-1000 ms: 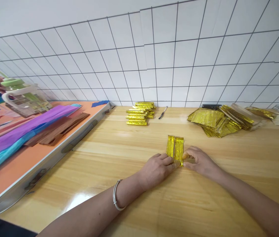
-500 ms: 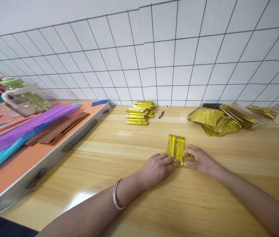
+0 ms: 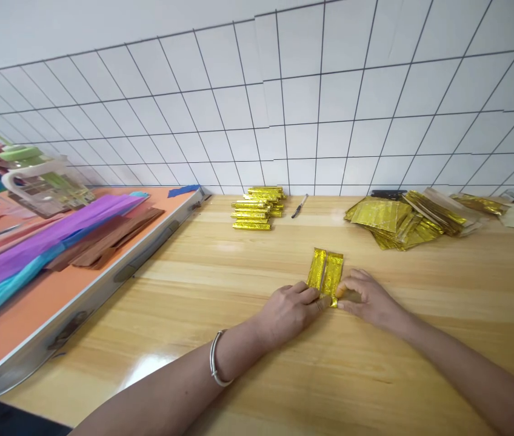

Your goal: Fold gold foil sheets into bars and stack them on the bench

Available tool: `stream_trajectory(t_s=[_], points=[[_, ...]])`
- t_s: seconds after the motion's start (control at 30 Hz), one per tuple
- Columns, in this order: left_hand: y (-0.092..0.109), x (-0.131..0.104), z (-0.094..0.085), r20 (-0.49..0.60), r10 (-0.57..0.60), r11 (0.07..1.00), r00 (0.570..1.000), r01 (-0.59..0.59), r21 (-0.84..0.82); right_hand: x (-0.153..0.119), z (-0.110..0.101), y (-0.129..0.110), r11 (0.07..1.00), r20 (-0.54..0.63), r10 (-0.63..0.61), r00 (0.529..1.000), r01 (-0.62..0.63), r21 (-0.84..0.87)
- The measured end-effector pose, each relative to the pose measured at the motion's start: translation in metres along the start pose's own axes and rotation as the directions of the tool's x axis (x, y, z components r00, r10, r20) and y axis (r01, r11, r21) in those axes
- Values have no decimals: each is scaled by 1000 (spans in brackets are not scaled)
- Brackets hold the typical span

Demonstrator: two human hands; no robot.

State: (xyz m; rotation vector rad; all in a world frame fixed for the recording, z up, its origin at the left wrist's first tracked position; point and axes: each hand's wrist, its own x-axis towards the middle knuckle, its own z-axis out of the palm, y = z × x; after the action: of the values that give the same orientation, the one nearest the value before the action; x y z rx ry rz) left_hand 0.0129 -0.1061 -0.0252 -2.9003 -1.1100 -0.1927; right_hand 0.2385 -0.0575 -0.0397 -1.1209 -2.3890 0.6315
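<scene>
A sheet of gold foil paper (image 3: 333,272) lies on the wooden table, its two sides folded in towards a narrow gap down the middle. My left hand (image 3: 291,312) is closed over its near left part, the fingers pressing at the lower edge and hiding that corner. At the near right corner, my right hand (image 3: 368,300) pinches the foil between thumb and fingers, where a small piece is turned up. The left fingertips nearly meet the right thumb.
Folded gold foil strips (image 3: 257,209) are stacked near the wall, beside a pen (image 3: 300,206). Loose gold foil sheets (image 3: 382,218) lie at the back right. On the left, an orange-topped table (image 3: 116,275) carries coloured crepe paper (image 3: 52,242) and a clear jug (image 3: 48,184).
The foil paper has turned slightly, its far end shifting right. Its near right corner is folded up a little more under my fingers. Both hands stay almost in place.
</scene>
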Motion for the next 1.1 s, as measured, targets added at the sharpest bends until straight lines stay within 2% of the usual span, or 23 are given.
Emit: stream_trajectory(t_s=[0.2, 0.33, 0.47, 0.8, 0.93, 1.1], points=[[0, 0, -1, -3, 18, 1000, 1000, -18, 7, -12, -2, -2, 1000, -7, -8, 1000, 8, -21], [-1, 0, -1, -13, 34, 999, 999, -33, 28, -25, -1, -6, 996, -38, -84, 996, 83, -37], [-1, 0, 0, -30, 55, 997, 998, -53, 52, -37, -1, -15, 986, -6, -125, 992, 123, -110], [-1, 0, 2, -56, 64, 997, 996, -61, 45, -42, 0, -18, 954, -23, -181, 983, 170, -247], [-1, 0, 4, -50, 55, 998, 997, -53, 32, -43, -2, -22, 920, -16, -234, 972, 216, -329], [0, -2, 1, -44, 37, 999, 998, -38, -27, -43, -4, -33, 836, 85, -289, 954, 294, -463]])
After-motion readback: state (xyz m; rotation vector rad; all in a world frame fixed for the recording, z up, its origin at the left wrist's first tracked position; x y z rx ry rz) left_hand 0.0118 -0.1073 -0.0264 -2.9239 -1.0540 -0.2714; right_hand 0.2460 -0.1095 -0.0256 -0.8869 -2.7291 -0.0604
